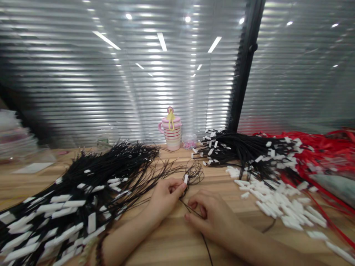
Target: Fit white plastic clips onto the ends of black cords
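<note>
Near the middle of the wooden table, my left hand (167, 193) pinches a small white tag (185, 179) between thumb and fingertips. Thin black cord (205, 245) runs from the tag past my right hand (206, 210) and down toward the near edge. The fingers of my right hand are curled close to the cord, with thumb and index a little apart; whether they grip it is hard to make out. Loops of black cord (195, 170) lie just beyond the tag. A bracelet circles my left wrist.
Black cords with white tags (63, 207) heap at left; another black bundle (235, 146) lies back right. Loose white pieces (277, 201) and red straps (327, 151) are at right. A lidded striped cup (172, 135) and small clear jar (189, 141) stand behind, before blinds.
</note>
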Tool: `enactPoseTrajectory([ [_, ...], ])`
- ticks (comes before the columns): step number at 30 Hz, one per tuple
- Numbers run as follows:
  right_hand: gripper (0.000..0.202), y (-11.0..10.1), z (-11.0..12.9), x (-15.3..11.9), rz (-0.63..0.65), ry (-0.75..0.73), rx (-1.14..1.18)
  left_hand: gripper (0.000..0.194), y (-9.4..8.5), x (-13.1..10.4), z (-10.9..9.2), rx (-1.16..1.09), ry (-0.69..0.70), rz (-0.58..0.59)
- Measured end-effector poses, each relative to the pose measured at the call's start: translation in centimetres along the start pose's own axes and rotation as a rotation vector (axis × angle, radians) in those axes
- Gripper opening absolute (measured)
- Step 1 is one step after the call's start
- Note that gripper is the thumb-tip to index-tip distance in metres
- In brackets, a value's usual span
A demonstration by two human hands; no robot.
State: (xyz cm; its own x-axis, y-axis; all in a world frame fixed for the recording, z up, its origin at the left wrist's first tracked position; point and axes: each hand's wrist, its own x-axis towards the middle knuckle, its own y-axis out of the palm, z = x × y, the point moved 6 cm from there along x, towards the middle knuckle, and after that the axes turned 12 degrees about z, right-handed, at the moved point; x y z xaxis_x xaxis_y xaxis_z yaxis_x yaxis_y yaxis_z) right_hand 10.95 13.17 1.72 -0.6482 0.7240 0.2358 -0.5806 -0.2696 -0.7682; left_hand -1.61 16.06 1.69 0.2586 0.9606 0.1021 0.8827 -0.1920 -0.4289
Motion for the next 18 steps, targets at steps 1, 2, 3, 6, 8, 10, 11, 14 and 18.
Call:
enactPoseTrajectory([
  [1, 0.004, 0.2, -0.1, 0.0, 0.007, 0.002, -0.003, 0.029, 0.0, 0.0, 0.1, -0.015, 0.002, -0.004],
  [2, 0.004, 0.3, -0.1, 0.1, 0.011, 0.002, -0.002, 0.028, 0.1, 0.0, 0.2, -0.023, 0.004, -0.004],
  [3, 0.004, 0.3, -0.1, 0.1, 0.01, 0.002, 0.004, 0.028, 0.1, 0.0, 0.3, -0.026, 0.003, -0.003],
  [6, 0.008, 0.1, -0.1, 0.3, 0.009, -0.001, 0.025, 0.029, 0.1, 0.1, 0.4, -0.035, -0.026, 0.003],
  [8, 0.014, 0.0, -0.1, 0.4, 0.024, -0.012, 0.025, 0.03, -0.1, 0.0, 0.4, -0.088, -0.051, -0.015],
  [10, 0.017, 0.0, -0.2, 0.4, 0.048, -0.021, 0.029, 0.03, -0.4, -0.2, 0.4, -0.179, -0.066, -0.063],
  [11, 0.017, 0.0, -0.2, 0.5, 0.066, -0.025, 0.04, 0.03, -0.6, -0.3, 0.4, -0.222, -0.074, -0.094],
  [14, 0.021, 0.0, -0.6, 0.6, 0.16, -0.016, 0.147, 0.031, -0.9, -0.5, 0.6, -0.294, -0.098, -0.148],
  [18, 0.019, -1.4, -1.6, 0.4, 0.246, 0.107, 0.488, 0.031, -1.0, -0.4, 0.9, -0.315, -0.114, -0.139],
])
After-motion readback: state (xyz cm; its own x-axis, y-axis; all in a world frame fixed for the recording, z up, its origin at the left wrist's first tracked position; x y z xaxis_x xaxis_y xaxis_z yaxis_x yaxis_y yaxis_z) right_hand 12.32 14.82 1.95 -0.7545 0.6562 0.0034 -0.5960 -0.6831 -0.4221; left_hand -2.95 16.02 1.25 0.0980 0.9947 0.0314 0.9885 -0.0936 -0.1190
